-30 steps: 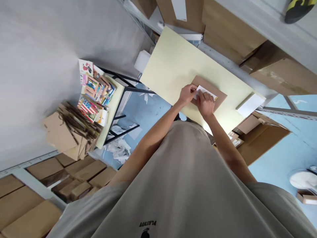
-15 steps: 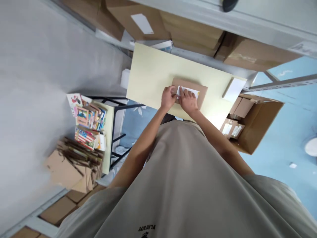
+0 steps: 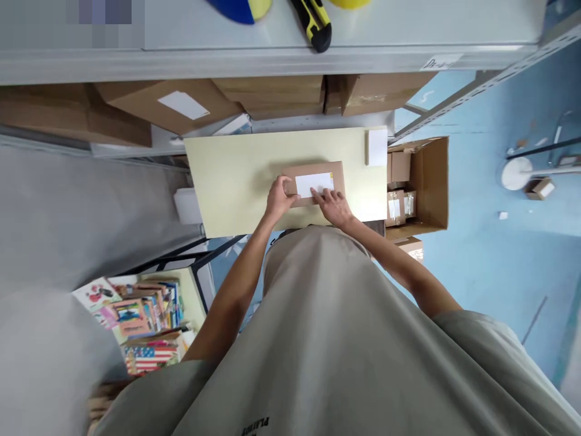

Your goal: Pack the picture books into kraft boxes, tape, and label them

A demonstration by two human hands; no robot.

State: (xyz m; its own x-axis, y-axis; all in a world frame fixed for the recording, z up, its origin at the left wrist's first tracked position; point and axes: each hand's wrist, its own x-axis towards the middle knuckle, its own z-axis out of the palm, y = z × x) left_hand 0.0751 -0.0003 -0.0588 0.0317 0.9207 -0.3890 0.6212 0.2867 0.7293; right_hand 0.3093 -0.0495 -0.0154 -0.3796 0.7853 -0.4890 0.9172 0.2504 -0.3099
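Note:
A flat brown cardboard box (image 3: 336, 167) lies on the pale yellow tabletop (image 3: 236, 175). On its upper face is a white label (image 3: 313, 181) with a small yellow mark at its right end. My left hand (image 3: 278, 197) grips the box's left end, its thumb along the near edge and its fingers at the far left corner. My right hand (image 3: 334, 207) rests over the near right part of the box. Its fingers are partly bent and apart, with a fingertip on the label's lower edge.
A stack of white labels (image 3: 376, 148) sits at the table's right end. Beyond is a shelf with cardboard boxes (image 3: 272, 97); a yellow and black utility knife (image 3: 315, 24) lies above. An open carton (image 3: 433, 188) holding small boxes stands right. Books (image 3: 154, 309) are at lower left.
The view has turned and straightened. My right hand has slid off most of the label toward the box's near edge. My left hand has gone from a pinch by the label to the box's end.

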